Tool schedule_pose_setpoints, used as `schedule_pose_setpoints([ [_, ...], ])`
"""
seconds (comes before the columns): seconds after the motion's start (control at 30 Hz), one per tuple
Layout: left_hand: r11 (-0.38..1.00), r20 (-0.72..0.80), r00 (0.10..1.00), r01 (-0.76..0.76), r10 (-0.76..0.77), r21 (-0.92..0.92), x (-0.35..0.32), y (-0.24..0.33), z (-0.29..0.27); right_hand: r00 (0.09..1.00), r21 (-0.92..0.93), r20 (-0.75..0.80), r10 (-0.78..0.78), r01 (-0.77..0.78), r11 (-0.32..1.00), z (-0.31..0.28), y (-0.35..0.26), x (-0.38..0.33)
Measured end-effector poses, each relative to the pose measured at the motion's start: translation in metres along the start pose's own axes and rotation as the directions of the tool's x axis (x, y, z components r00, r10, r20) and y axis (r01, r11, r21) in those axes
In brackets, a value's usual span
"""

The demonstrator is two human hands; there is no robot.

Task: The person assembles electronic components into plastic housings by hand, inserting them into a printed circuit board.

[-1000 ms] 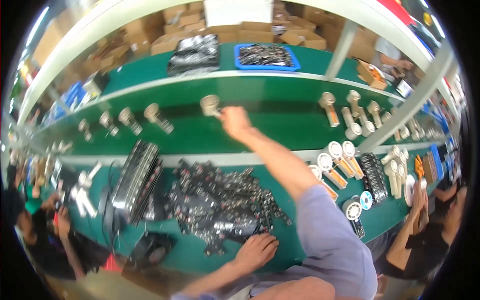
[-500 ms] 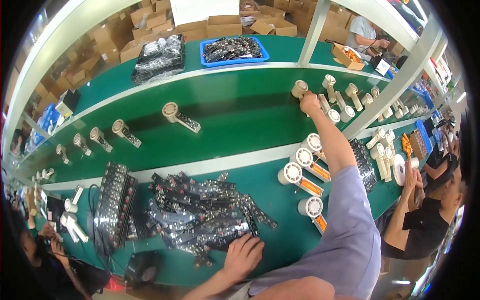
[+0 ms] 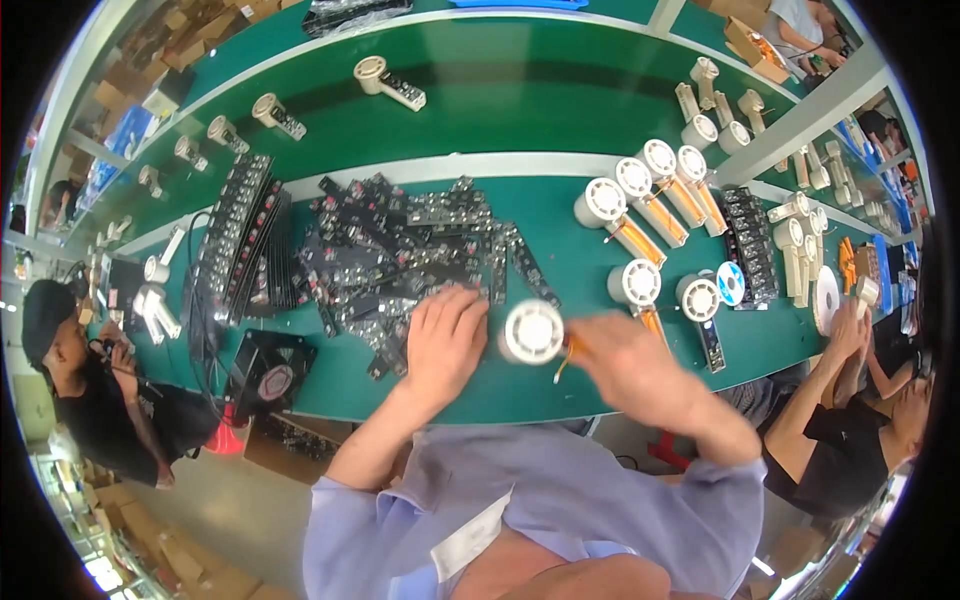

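Note:
My left hand (image 3: 445,340) lies over the lower right edge of a heap of black circuit boards (image 3: 385,250), fingers stretched out and touching the boards. My right hand (image 3: 635,365), blurred by motion, is closed around the handle of a white handheld fan (image 3: 533,332). The fan's round head points left, toward my left hand, and a thin wire with a small plug hangs from it. Something orange shows beside my fingers; the rest of the handle is hidden. Just beyond my right hand lies another fan (image 3: 638,283) with an orange strip in its handle.
Several fans with orange strips (image 3: 632,177) lie at the right. Nearby are a fan with a black board (image 3: 698,298) and a blue disc (image 3: 731,284). Stacked boards (image 3: 235,235) and a black box (image 3: 268,370) stand left. Co-workers sit at both sides (image 3: 100,370).
My right hand has come back from the far ledge and is near me with a fan in it. My left hand has shifted onto the boards. The view has tilted down toward me.

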State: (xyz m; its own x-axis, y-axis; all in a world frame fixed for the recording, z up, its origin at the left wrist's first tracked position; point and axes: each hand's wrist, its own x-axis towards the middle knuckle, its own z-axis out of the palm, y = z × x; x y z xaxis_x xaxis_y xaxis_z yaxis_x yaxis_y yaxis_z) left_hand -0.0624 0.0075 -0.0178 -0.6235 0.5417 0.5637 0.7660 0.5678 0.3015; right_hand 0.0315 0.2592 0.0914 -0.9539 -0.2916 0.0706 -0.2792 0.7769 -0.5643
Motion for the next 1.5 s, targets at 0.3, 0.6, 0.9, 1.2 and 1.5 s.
schedule_pose_setpoints([
  [0.3, 0.999, 0.143, 0.989, -0.034, 0.032, 0.009, 0.053, -0.009, -0.001, 0.987, 0.174, -0.127, -0.096, 0.118, 0.978, 0.031, 0.025, 0.014],
  [0.6, 0.991, 0.194, 0.981, -0.033, 0.007, 0.131, 0.053, -0.001, 0.001, 0.965, -0.115, -0.209, 0.157, -0.184, 0.976, 0.075, 0.067, 0.095],
  [0.9, 0.907, 0.197, 0.93, -0.229, 0.312, -0.354, 0.009, 0.031, -0.046, 0.908, 0.09, -0.396, 0.137, -0.11, 0.99, 0.004, 0.013, 0.024],
  [1.2, 0.763, 0.189, 0.741, -0.64, 0.644, -0.092, -0.001, 0.032, -0.026, 0.88, 0.578, -0.202, 0.43, -0.247, 0.778, -0.002, 0.001, -0.038],
  [1.5, 0.831, 0.16, 0.973, -0.052, 0.168, -0.555, 0.007, 0.058, -0.014, 0.801, 0.746, -0.178, 0.572, -0.27, 0.609, 0.034, -0.013, -0.06],
])
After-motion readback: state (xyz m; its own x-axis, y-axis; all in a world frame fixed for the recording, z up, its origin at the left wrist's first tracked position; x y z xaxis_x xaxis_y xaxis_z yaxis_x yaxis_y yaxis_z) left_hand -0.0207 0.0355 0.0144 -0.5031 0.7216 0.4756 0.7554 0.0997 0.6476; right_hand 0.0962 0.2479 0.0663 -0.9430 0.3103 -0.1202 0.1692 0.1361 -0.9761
